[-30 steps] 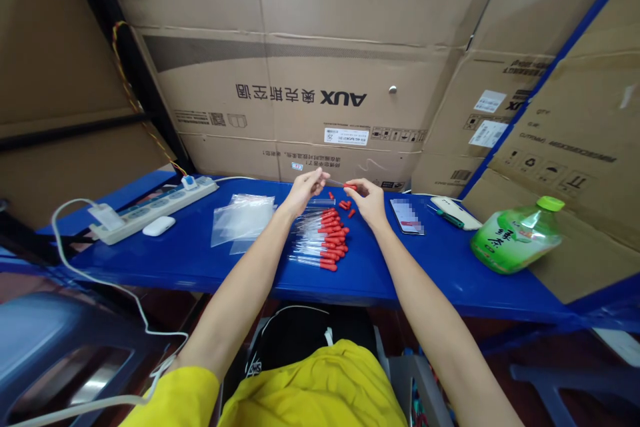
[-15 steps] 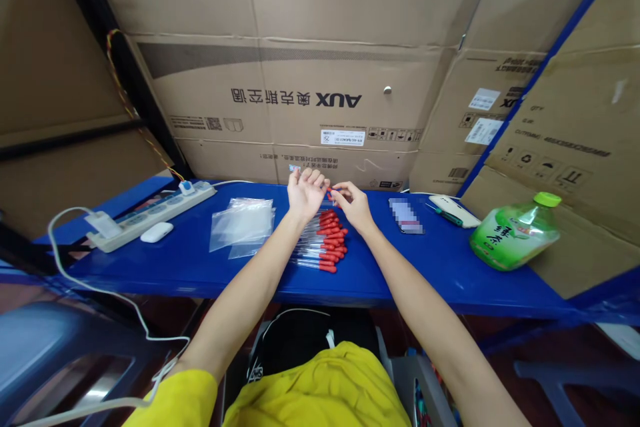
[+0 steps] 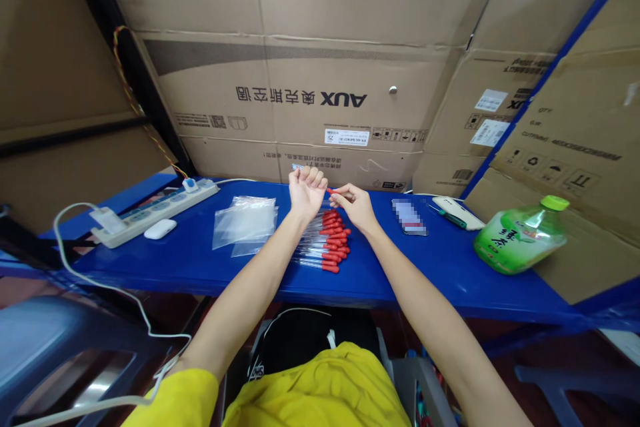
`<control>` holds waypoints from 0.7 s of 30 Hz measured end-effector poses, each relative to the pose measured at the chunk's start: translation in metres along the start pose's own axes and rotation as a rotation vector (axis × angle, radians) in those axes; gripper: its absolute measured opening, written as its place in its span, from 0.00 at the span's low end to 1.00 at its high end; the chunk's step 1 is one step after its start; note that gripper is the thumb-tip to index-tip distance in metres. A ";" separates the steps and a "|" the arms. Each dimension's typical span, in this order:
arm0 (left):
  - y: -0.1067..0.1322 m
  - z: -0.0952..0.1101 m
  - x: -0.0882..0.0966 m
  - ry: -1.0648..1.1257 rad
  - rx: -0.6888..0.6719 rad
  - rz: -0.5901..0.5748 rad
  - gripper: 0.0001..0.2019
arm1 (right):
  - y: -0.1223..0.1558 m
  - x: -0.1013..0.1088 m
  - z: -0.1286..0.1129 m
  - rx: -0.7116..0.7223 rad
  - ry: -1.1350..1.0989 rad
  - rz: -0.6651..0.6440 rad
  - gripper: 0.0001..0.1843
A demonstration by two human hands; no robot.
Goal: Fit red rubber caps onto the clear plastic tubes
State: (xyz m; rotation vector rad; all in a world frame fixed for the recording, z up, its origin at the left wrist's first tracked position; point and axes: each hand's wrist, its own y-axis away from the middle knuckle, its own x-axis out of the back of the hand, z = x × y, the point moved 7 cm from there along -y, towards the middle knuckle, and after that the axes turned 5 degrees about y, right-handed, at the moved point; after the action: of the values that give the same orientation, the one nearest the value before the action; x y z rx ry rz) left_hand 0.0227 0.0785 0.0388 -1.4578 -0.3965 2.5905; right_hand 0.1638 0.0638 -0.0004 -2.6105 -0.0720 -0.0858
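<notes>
My right hand (image 3: 354, 207) pinches the red bulb of a dropper (image 3: 331, 191) between thumb and fingertips, close beside my left hand. My left hand (image 3: 307, 193) is raised with its palm toward me and its fingers curled; what they hold, if anything, is hidden. Below both hands lies a pile of droppers (image 3: 334, 240) with clear thin tubes and red bulbs, the bulbs pointing right. My left forearm covers part of the tubes. Left of that forearm, clear plastic bags (image 3: 245, 221) lie flat in a loose stack.
A white power strip (image 3: 160, 212) and a white earphone case (image 3: 160, 229) lie at the left of the blue table (image 3: 380, 277). To the right are a phone (image 3: 410, 217), a green-handled tool (image 3: 450, 216), a white flat object (image 3: 467, 213) and a green tea bottle (image 3: 520, 237). Cardboard (image 3: 300, 7) walls the back.
The view has shifted slightly, so the surroundings appear a little farther right. My hands stay close together, and the red bulb at my right fingertips now shows at a slightly different angle.
</notes>
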 end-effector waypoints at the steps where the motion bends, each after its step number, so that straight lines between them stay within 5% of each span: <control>1: 0.000 0.000 -0.001 -0.017 -0.007 -0.010 0.24 | 0.000 0.001 -0.001 0.001 0.007 0.003 0.26; 21: -0.002 -0.008 -0.001 0.022 0.005 -0.058 0.24 | 0.001 0.004 -0.009 0.030 0.049 -0.008 0.24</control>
State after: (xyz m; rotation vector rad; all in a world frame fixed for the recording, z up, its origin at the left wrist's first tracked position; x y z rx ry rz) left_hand 0.0295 0.0814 0.0361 -1.4504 -0.4231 2.5263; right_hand 0.1675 0.0584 0.0066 -2.5770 -0.0664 -0.1504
